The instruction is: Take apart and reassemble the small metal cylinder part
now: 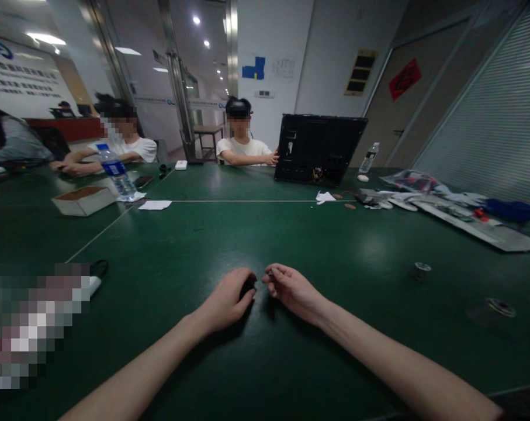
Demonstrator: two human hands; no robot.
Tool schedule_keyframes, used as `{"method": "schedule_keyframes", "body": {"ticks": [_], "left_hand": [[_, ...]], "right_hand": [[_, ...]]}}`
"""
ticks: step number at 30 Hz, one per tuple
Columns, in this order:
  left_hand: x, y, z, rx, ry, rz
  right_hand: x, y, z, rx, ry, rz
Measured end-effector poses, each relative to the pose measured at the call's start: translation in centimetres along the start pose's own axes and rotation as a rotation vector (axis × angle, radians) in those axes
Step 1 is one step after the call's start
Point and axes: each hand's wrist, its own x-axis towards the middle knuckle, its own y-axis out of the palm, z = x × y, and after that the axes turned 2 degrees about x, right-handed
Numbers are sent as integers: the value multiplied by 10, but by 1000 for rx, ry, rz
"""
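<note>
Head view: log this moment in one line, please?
left hand: curled, contents unclear; right hand: pinching small object; beneath: green table

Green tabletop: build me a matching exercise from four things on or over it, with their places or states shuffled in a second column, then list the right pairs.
Things
1. Small dark piece
2. Clear plastic bottle with a blue cap
3. Large black rectangular panel
4. Bare left hand

Places or states
A. Upright, with a seated person's hand at its edge
B. Fingers curled, facing the bare right hand
C. Just right of the shallow pale box
D. Pinched in the right hand's fingertips

Pairs: 1-D, 2-C, 3-A, 4-B
</note>
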Motion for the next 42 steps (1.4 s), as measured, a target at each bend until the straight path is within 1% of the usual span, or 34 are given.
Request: {"method": "schedule_keyframes", "body": {"ticks": [6, 12, 22, 28, 36, 42], "left_hand": [[0, -1, -1, -1, -5, -2], [-1, -1, 0, -2, 4, -2], [-1, -1, 1, 3, 1, -1], [0, 0, 0, -3, -9, -3], [0, -1, 0, 24, -5, -3], [0, -2, -1, 22, 7, 2]], "right_hand": [[0, -1, 0, 41, 30, 13], [-3, 3, 2, 51, 43, -3], [-7, 5, 4, 20, 41, 49], [-5, 6, 4, -35, 44, 46], [-6, 7, 4, -20, 47, 24], [-6, 6, 3, -22, 39, 50]]}}
